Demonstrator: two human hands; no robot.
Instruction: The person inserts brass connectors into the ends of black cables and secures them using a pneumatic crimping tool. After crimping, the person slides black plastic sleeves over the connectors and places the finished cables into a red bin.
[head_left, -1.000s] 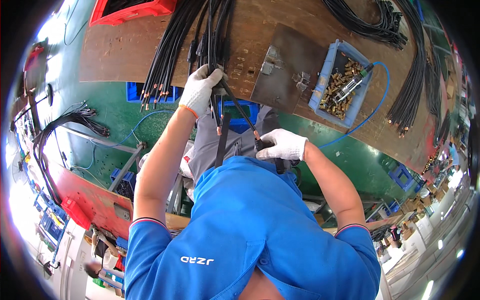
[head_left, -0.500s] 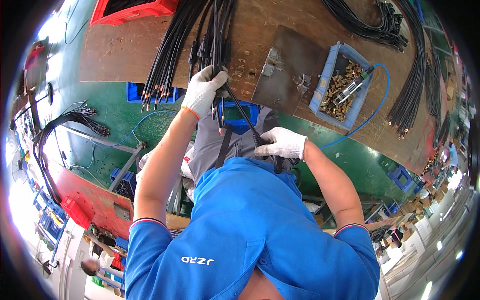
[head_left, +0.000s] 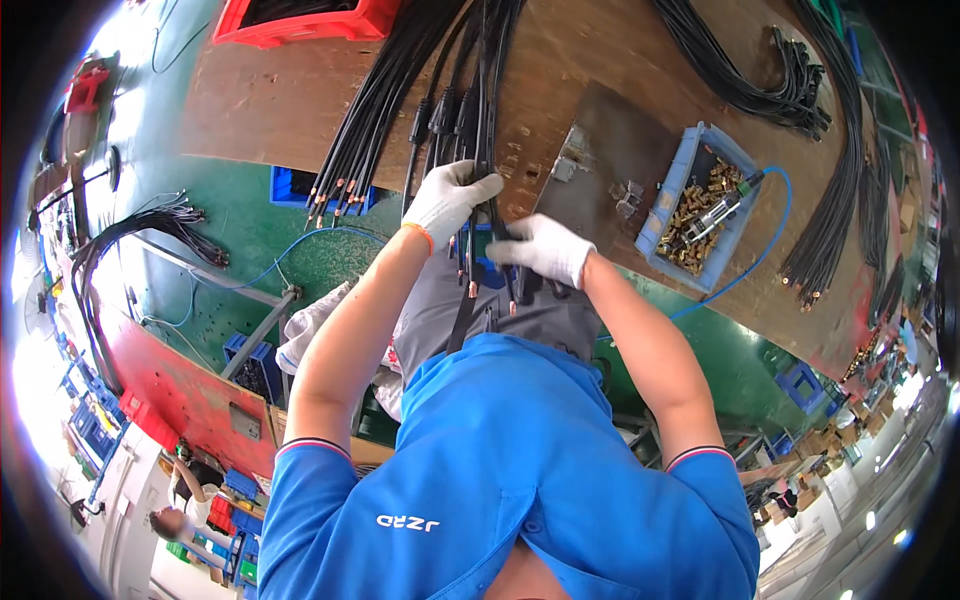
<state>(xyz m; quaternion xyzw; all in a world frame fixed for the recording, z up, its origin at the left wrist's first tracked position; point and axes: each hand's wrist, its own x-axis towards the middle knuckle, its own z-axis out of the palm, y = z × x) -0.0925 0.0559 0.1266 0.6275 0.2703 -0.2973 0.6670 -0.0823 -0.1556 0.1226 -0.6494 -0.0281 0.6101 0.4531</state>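
My left hand, in a white knitted glove, is closed round several black cables at the table's front edge. Their lower ends hang above my lap, and bare copper tips show on some. Close on its right, my gloved right hand has its fingers bent round a black cable just below the left hand's grip; its fingertips are slightly blurred. Black moulded sleeves sit on cables lying beyond my left hand. More black cables with copper ends fan out to the left over the table edge.
A blue bin of brass fittings stands on the table at right, with a hand tool and its blue hose on top. Left of it lies a dark metal plate. Black cable bundles hang at far right; a red crate is far left.
My right hand has moved up and left from the cable sleeve at my lap to the cables beside my left hand. The view has shifted slightly, with the left hand still gripping the bunch.
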